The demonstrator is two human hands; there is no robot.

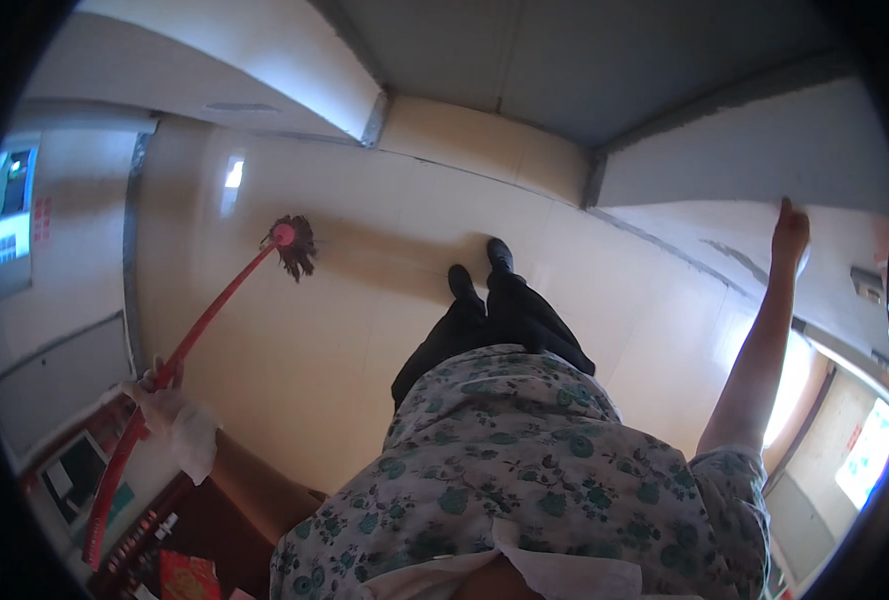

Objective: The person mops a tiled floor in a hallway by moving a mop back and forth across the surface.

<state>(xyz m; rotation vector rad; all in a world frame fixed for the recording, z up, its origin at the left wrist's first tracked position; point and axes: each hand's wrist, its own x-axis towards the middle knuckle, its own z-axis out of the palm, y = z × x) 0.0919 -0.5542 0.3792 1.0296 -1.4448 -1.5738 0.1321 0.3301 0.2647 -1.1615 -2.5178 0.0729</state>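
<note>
My left hand (161,405), in a thin translucent glove bunched at the wrist, grips the red handle (216,307) of a mop. The handle slants from the lower left up to a dark, stringy mop head (297,251) with a pink-red hub, which rests on the pale, glossy floor (354,315). To the right, my right hand (792,232) is stretched out by the white wall (752,169), one finger pointing up at an edge. Whether it touches the wall, and how its other fingers sit, I cannot tell.
My dark shoes (478,268) stand on the floor. Ahead is a grey door-like panel (489,67) between wall sections. A dark red table (212,525) with a red packet (189,576) stands lower left. A switch plate (867,285) is on the right wall.
</note>
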